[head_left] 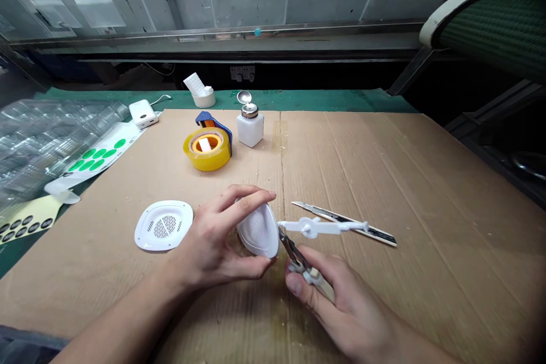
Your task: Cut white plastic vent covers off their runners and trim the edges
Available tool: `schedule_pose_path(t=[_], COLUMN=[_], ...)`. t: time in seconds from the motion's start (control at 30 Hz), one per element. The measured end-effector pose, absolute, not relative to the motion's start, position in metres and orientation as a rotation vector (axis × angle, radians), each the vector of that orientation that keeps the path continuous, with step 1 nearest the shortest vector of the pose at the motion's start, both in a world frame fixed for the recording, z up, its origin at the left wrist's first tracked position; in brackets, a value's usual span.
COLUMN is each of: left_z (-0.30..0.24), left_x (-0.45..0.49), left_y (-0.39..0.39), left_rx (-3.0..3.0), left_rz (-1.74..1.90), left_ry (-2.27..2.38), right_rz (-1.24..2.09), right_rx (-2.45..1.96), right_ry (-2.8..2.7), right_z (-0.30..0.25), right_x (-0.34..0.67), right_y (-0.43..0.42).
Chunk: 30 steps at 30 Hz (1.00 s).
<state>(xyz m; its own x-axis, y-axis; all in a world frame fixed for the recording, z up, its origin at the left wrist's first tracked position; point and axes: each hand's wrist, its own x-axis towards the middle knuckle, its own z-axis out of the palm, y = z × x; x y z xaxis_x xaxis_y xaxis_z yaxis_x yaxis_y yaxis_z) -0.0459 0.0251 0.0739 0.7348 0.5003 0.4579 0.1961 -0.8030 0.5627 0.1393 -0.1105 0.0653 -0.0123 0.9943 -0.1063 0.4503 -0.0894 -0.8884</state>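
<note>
My left hand (pixel 222 233) grips a white plastic perforated cover (pixel 259 230) by its edges, thumb below and fingers above, tilted up off the cardboard. From the cover's right side sticks out a thin white plastic sprue (pixel 309 227) with a round disc in its middle. My right hand (pixel 336 296) is closed round the pale handles of a pair of nippers (pixel 305 264). Their metal jaws touch or nearly touch the cover's edge where the sprue joins; whether they have closed on it I cannot tell. A second white perforated cover (pixel 164 226) lies flat left of my left hand.
A utility knife (pixel 345 223) lies behind the sprue. Farther back are a yellow tape roll (pixel 207 156) with a blue dispenser and a white pump bottle (pixel 250 127). Clear plastic trays (pixel 51 142), sticker sheets (pixel 98 153) and a white box-shaped device (pixel 143 114) line the left edge.
</note>
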Motion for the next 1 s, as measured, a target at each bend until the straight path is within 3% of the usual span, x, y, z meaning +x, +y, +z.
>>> schedule_pose_path(t=[0.3,0.53,0.63,0.77,0.9,1.0], left_z=[0.076,0.079,0.078,0.073,0.078,0.09], left_x=[-0.047,-0.048,-0.049,-0.051,-0.054,-0.066], left_y=[0.026,0.028,0.029,0.031,0.037,0.045], left_rx=[2.409,2.349,2.33,2.075,1.392,1.042], left_rz=[0.715,0.68,0.663,0.744,0.924,1.002], left_ry=[0.583,0.642,0.681,0.621,0.372,0.36], right_rz=[1.261,1.645,1.661,1.341,0.671,0.321], right_rx=[-1.626,-1.298,-1.2,-1.361,-1.696,-1.709], right_ry=[-1.362,-0.983,-0.877,-1.127,-1.715,-1.981], right_z=[0.06,0.066,0.068,0.069,0.063,0.051], right_x=[0.133,0.136,0.144,0.157,0.159,0.154], right_y=[-0.111,-0.105,-0.101,-0.097,-0.096,-0.095])
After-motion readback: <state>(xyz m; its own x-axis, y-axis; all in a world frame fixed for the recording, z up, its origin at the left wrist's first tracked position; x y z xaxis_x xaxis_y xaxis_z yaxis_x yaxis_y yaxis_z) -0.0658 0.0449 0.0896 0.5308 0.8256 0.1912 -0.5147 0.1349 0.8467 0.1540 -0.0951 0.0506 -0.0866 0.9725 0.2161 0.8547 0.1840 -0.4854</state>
